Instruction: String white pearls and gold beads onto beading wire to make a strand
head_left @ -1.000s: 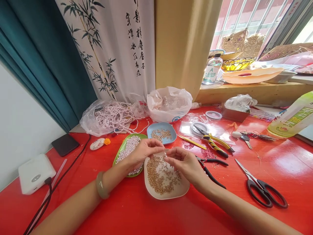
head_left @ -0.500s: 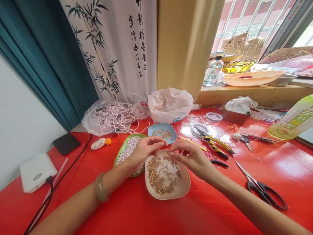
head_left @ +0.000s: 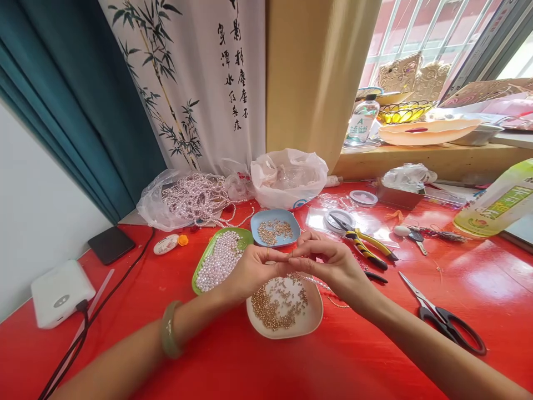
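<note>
- In the centre of the frame, the left hand [head_left: 256, 269] and the right hand [head_left: 328, 258] come together at the fingertips; whether either is closed on a bead or thread, I cannot tell, as the fingers hide it.
- Just below the right hand, a thin strand of small pale beads [head_left: 318, 282] slants toward the right; its upper end is hidden by the fingers.
- Under the hands, at lower centre, sits a cream rounded-square tray [head_left: 308, 322] with small gold round beads [head_left: 266, 308]; working over it would probably catch anything dropped.
- Left of centre, beside the left wrist, a green oval-looking tray [head_left: 246, 235] holds white pearl-like beads [head_left: 219, 261]. Just beyond the hands is a blue rounded-square tray [head_left: 284, 216] with more gold-toned beads [head_left: 270, 229]. Separate trays likely keep kinds from mixing, all within short reach.
- Right of centre, yellow-and-black long-nosed pliers [head_left: 362, 247] lie with their tips pointing away, handles nearer the person, seemingly easy to pick up.
- At lower right, steel scissors with black handles [head_left: 438, 314] lie apart from the trays, perhaps to keep their points clear of the beads.
- At centre left, behind the green tray, a clear plastic bag [head_left: 152, 203] loosely contains pale pearl strands [head_left: 195, 197].
</note>
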`<control>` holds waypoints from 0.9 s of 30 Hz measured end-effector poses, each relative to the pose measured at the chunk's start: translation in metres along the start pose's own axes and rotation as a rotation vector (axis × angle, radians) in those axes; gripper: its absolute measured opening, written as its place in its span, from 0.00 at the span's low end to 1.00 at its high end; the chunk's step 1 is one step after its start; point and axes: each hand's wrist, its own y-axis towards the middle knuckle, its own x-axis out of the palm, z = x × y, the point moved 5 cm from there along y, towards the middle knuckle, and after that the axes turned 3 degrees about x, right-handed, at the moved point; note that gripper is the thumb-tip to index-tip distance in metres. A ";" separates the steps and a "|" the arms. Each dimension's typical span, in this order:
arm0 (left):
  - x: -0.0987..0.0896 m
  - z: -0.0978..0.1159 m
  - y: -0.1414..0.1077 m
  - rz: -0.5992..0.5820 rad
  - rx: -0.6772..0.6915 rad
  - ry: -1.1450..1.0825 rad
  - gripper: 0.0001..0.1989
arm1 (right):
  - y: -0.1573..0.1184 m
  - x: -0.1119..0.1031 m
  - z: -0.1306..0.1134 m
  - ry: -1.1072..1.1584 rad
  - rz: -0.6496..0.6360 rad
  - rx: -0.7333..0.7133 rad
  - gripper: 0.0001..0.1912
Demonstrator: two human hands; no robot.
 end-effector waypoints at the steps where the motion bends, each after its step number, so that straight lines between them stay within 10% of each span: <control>1: 0.000 0.001 -0.001 -0.009 0.009 0.005 0.09 | 0.000 0.000 0.000 0.007 -0.001 -0.003 0.04; 27: -0.078 0.008 0.021 0.521 0.118 -0.626 0.09 | -0.004 0.011 0.054 0.426 -0.328 0.580 0.12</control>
